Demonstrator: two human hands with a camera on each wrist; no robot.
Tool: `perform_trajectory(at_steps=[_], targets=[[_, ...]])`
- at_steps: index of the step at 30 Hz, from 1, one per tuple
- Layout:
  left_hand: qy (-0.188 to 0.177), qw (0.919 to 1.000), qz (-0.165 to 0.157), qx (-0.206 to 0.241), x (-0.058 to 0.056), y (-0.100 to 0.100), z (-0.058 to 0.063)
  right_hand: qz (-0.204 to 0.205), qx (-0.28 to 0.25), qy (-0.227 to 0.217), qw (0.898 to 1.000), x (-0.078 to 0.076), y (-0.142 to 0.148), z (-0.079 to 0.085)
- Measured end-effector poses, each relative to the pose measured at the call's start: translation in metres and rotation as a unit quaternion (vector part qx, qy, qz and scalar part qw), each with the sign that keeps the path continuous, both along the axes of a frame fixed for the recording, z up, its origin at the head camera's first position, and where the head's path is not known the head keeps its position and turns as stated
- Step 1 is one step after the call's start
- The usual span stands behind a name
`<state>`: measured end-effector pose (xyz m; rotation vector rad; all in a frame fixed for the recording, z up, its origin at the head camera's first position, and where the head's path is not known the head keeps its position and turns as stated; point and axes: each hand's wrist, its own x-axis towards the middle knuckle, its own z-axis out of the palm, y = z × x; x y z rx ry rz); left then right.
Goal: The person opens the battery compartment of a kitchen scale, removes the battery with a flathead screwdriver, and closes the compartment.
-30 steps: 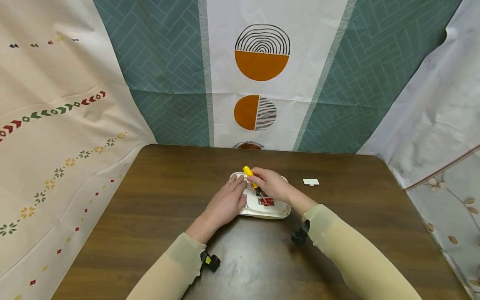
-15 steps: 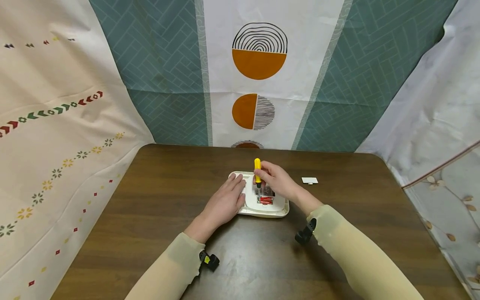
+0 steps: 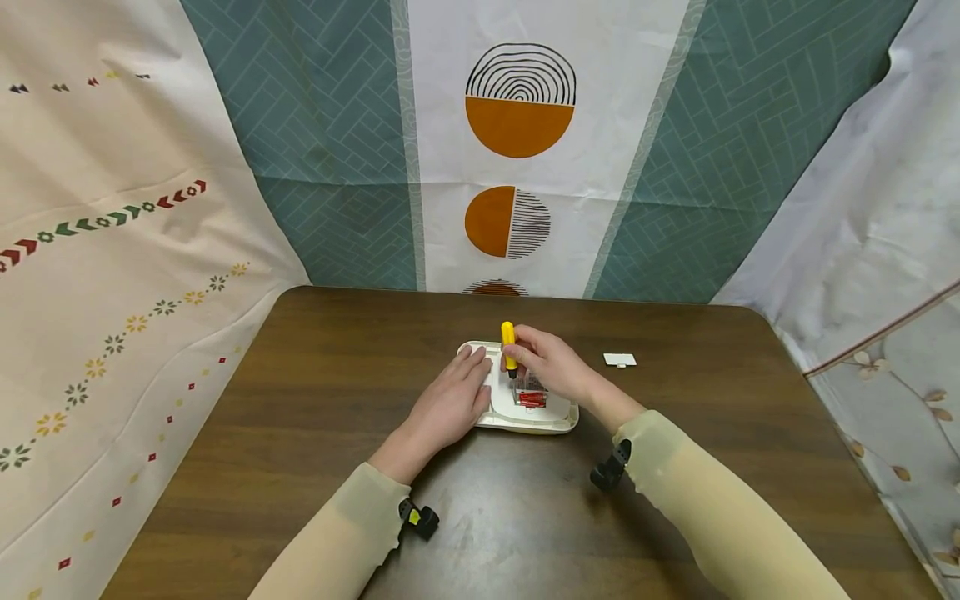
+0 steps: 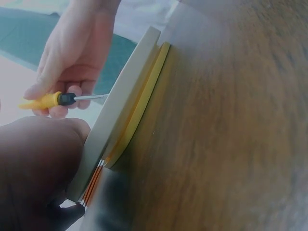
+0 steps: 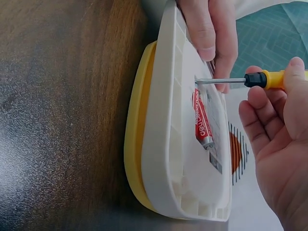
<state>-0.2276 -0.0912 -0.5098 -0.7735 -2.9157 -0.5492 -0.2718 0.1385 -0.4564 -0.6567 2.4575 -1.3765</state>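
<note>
A white plastic device [image 3: 558, 414] with a yellow part beneath [image 5: 136, 130] lies on the table, its battery compartment facing up. One red battery [image 5: 202, 118] sits in the compartment. My left hand [image 3: 448, 404] rests across the device's left side, fingers extended. Above the compartment, my right hand [image 3: 551, 364] grips a yellow-handled screwdriver [image 3: 509, 343] between thumb and fingers. The shaft [image 5: 224, 81] points down, and the tip is right at one end of the battery. In the left wrist view, the raised edge of the device [image 4: 125, 96] hides the tip.
A small white battery cover [image 3: 619, 360] lies on the brown wooden table [image 3: 697, 383], right of the device. Patterned cloth [image 3: 352, 225] hangs behind the table's far edge and along both sides.
The screwdriver has swung from a slant over the battery to nearly upright, its tip shifting left to the battery's end. My left hand stays in place on the device.
</note>
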Motion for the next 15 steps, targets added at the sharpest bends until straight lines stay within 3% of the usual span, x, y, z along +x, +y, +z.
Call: perform_trajectory(at_steps=[7,15], targets=[[0.002,1.0,-0.003,0.0,0.0,-0.0002,0.0009,0.001,0.018,0.011,1.0,0.0033,-0.0032,0.0024],[-0.004,1.0,0.003,-0.003,0.0,-0.0002,0.0007,-0.009,-0.004,0.005,1.0,0.0009,-0.0007,-0.0008]])
